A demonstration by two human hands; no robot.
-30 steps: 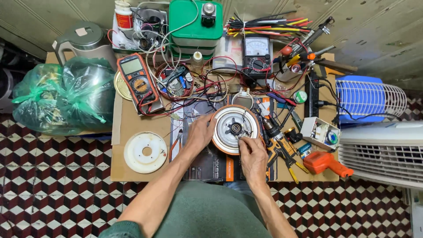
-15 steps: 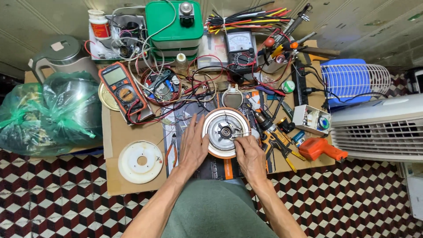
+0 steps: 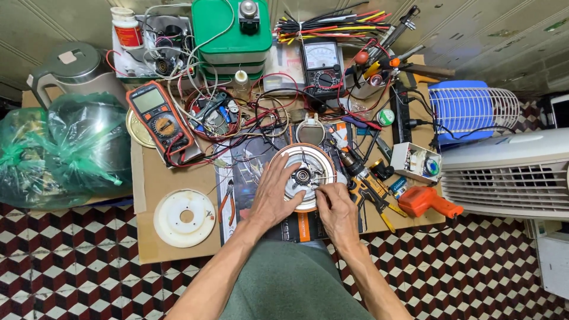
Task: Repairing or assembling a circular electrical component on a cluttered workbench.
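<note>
**Metal motor disc under both hands at the near edge of the bench**

Silvery metal is filling the middle of the head view: a round motor disc (image 3: 306,176) with a copper-coloured rim is lying flat on a dark mat (image 3: 249,178), just back from the near edge of the cardboard-topped bench (image 3: 160,178). I am seeing my left hand (image 3: 274,198) lying over the disc's left side, fingers spread and flat, palm resting on the mat. My right hand (image 3: 336,212) is sitting at the disc's near-right rim with its fingertips drawn together; it seems to be pinching something small there, but I cannot tell what.

Working outward in the same view, a white plastic disc (image 3: 184,217) is lying near the bench's near-left corner, well apart from both hands. An orange-cased digital multimeter (image 3: 159,121) is lying tilted left of centre, with a tangle of red and black wires (image 3: 237,118) spreading between it and the motor disc. An analogue meter (image 3: 322,65) is standing toward the far edge, beside a green case (image 3: 231,32). To the right of my right hand, pliers with yellow grips (image 3: 370,195) are lying just beside the mat, and an orange soldering gun (image 3: 428,201) is resting at the near-right corner. A green plastic bag (image 3: 59,154) is bulging off the bench's left edge, with a grey kettle (image 3: 71,71) behind it. A white fan housing (image 3: 504,175) is standing off the right edge.
</note>
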